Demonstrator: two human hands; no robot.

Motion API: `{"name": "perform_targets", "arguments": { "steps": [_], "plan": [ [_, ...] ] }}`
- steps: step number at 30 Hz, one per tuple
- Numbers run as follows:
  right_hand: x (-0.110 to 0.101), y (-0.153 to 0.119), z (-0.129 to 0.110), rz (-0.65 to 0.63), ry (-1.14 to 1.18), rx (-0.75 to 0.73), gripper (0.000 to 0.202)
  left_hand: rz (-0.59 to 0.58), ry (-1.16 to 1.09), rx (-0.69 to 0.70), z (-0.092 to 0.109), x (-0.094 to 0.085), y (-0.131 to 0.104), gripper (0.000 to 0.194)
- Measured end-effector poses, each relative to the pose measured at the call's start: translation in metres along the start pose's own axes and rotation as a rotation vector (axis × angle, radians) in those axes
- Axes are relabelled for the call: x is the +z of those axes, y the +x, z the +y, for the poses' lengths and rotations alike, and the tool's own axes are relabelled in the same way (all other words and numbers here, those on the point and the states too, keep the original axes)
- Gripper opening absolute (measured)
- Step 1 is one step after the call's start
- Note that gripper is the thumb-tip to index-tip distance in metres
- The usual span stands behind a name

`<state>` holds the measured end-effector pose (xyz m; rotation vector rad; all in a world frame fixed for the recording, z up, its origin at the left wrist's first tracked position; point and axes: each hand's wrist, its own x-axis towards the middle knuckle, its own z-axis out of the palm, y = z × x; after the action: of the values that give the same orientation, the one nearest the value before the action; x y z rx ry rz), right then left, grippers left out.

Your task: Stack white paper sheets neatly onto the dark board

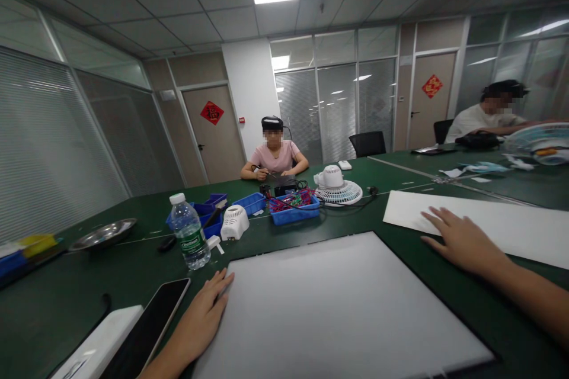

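A large pale grey panel point(338, 302) with thin black edges lies flat in front of me. My left hand point(207, 308) rests at its left edge, fingers stretched out over the rim. To the right, a white sheet point(498, 225) lies on the green table. My right hand point(462, 240) is laid on the left part of that sheet with its fingers spread. Beside my left forearm are a dark-screened phone point(149, 328) and a white box-like object point(100, 346).
A water bottle point(190, 234) stands beyond my left hand. Behind the panel are a white housing point(235, 222), a blue tray point(296, 215) of coloured wires and a white fan point(340, 189). A metal dish point(104, 234) lies left. Two people sit across the table.
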<state>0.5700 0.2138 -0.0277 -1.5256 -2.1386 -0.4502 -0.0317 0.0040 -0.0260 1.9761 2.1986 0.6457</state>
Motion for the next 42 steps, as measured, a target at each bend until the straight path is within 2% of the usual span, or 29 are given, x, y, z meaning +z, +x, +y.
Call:
{"name": "perform_targets", "arguments": {
  "steps": [2,4,7,10,13,16,19,22,25,27,28,30,32,34,36,38,42],
  "plan": [
    [-0.001,-0.003,0.029,-0.021,-0.035,0.108,0.062,0.015,-0.004,0.008,0.002,-0.002,-0.001,0.054],
    [-0.005,-0.008,0.039,-0.055,-0.054,0.144,0.060,0.024,-0.001,0.009,0.004,-0.003,-0.002,0.056],
    [-0.014,-0.013,0.030,-0.086,-0.073,0.108,0.045,0.017,0.011,0.005,0.003,-0.003,-0.002,0.057],
    [-0.028,-0.014,0.007,-0.082,-0.096,0.062,0.038,0.008,0.008,0.009,-0.001,-0.001,-0.002,0.056],
    [-0.044,-0.013,-0.026,-0.047,-0.132,0.031,0.035,0.018,0.015,0.012,-0.001,-0.001,-0.004,0.056],
    [-0.054,-0.014,-0.073,-0.022,-0.151,-0.023,0.027,0.017,0.038,0.013,0.004,-0.005,-0.008,0.055],
    [-0.064,-0.026,-0.135,-0.048,-0.075,-0.227,0.027,-0.006,0.062,0.007,0.009,-0.008,-0.010,0.057],
    [-0.084,-0.047,-0.193,-0.127,0.127,-0.479,0.029,-0.011,0.057,0.005,0.011,-0.010,-0.010,0.057],
    [-0.104,-0.061,-0.224,-0.167,0.285,-0.706,0.034,-0.001,0.028,0.005,0.012,-0.010,-0.010,0.059],
    [-0.106,-0.063,-0.226,-0.109,0.305,-0.777,0.044,-0.004,0.013,0.001,0.013,-0.009,-0.009,0.061],
    [-0.101,-0.062,-0.222,-0.057,0.292,-0.764,0.045,-0.007,0.009,-0.002,0.013,-0.009,-0.009,0.062],
    [-0.084,-0.058,-0.209,0.043,0.243,-0.659,0.045,-0.011,0.006,-0.006,0.013,-0.009,-0.009,0.064],
    [-0.063,-0.054,-0.195,0.062,0.202,-0.520,0.043,-0.008,0.003,-0.003,0.014,-0.010,-0.010,0.065],
    [-0.048,-0.050,-0.186,0.001,0.190,-0.445,0.043,-0.007,0.001,0.000,0.014,-0.011,-0.011,0.065],
    [-0.044,-0.050,-0.185,-0.079,0.212,-0.440,0.042,-0.018,0.005,-0.002,0.016,-0.013,-0.013,0.066],
    [-0.052,-0.051,-0.191,-0.154,0.273,-0.462,0.041,-0.031,0.011,-0.003,0.018,-0.016,-0.015,0.067],
    [-0.082,-0.058,-0.214,-0.325,0.436,-0.548,0.039,-0.035,0.013,0.001,0.022,-0.021,-0.019,0.068]
  ]
}}
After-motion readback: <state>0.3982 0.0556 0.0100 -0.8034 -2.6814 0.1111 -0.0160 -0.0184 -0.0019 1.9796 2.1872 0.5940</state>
